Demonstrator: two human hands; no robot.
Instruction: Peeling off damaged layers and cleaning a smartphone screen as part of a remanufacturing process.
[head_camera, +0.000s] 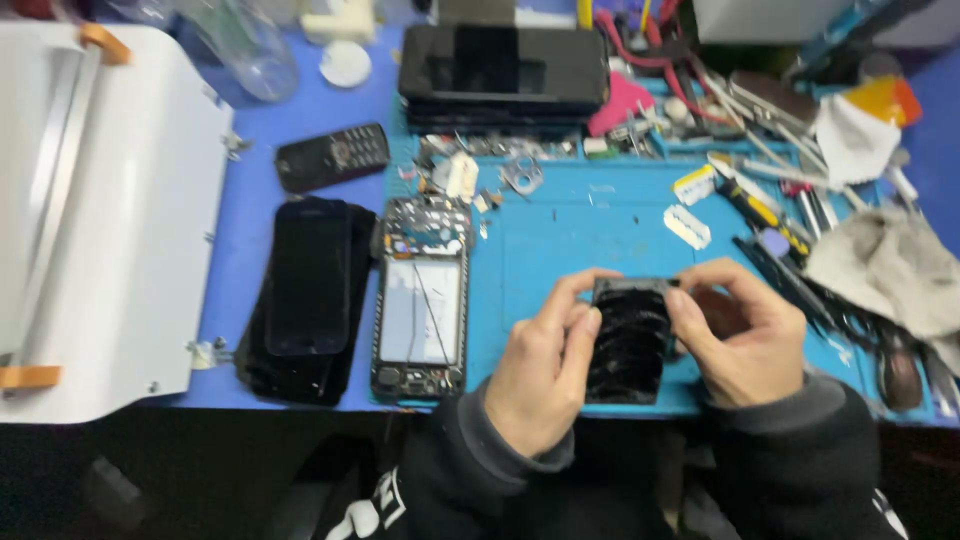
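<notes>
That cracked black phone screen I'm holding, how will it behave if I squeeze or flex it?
Probably fragile: the cracked screen shows fracture lines throughout. Likely thin, light and sharp-edged, so it may shed splinters. Left hand and right hand pinch its sides, which seems safest.

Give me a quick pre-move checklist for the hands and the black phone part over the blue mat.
1. Left hand has a grip on the black phone part: ok, fingers on its left edge.
2. Right hand on it too: ok, right edge and top corner.
3. Part held over the blue mat: ok.
4. Opened phone apart from the hands: ok, lies to the left.
5. Loose screws and bits away from the hands: ok, at the mat's far end.
6. Part undamaged: cannot tell, blurred.
</notes>
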